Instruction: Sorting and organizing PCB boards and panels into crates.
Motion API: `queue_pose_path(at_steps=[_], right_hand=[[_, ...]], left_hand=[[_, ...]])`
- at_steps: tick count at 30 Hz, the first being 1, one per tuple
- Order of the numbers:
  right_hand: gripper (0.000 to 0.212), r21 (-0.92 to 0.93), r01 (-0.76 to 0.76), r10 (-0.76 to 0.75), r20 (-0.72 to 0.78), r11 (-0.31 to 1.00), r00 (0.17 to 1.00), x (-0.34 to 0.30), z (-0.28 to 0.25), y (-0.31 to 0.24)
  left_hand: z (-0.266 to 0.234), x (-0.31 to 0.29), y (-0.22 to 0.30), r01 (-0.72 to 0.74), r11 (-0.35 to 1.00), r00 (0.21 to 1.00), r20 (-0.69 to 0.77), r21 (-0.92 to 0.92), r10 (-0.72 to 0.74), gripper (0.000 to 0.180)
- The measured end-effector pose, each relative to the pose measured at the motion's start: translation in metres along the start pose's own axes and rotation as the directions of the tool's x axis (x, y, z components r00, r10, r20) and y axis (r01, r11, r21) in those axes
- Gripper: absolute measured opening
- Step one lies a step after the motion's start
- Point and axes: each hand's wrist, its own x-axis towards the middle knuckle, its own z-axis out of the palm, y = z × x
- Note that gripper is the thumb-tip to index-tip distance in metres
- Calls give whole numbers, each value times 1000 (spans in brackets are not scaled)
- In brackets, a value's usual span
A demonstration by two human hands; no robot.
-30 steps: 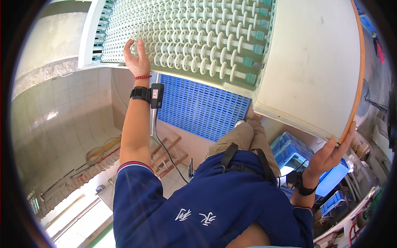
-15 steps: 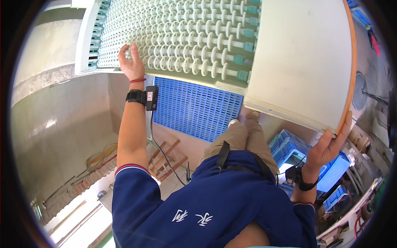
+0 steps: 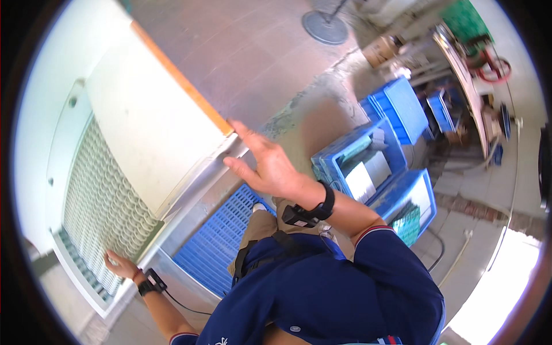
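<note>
At the left is a bed of pale, ringed rollers (image 3: 100, 201) in a white frame. My left hand (image 3: 121, 265) is over its near edge, fingers a little bent and apart; I see nothing in them. Beside the rollers lies a smooth white panel (image 3: 144, 126) with an orange edge strip (image 3: 184, 77). My right hand (image 3: 270, 167) rests at the panel's near corner. Its fingertips touch the end of the orange strip, and the thumb is spread away below. Both wrists carry black strapped devices.
A blue slatted mat (image 3: 215, 236) lies on the floor by my feet. To the right stand open blue crates (image 3: 397, 152) with flat pale sheets inside. Farther back are a round stand base (image 3: 325, 27) and a cluttered bench (image 3: 463, 86).
My view has swung to the right, so the rollers and panel now appear farther left and the crates show more fully. My right hand stays at the panel corner, my left by the rollers.
</note>
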Motion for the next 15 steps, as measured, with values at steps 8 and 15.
queue_pose_path(at_steps=[8, 15], right_hand=[[34, 11, -567, 567, -6, 824, 824, -130, 13, 26], [32, -94, -775, 761, -145, 625, 632, -244, -44, 24]], left_hand=[[23, 39, -31, 27, 1000, 998, 60, 11, -28, 53], [23, 38, -17, -35, 999, 996, 78, -19, 37, 53]])
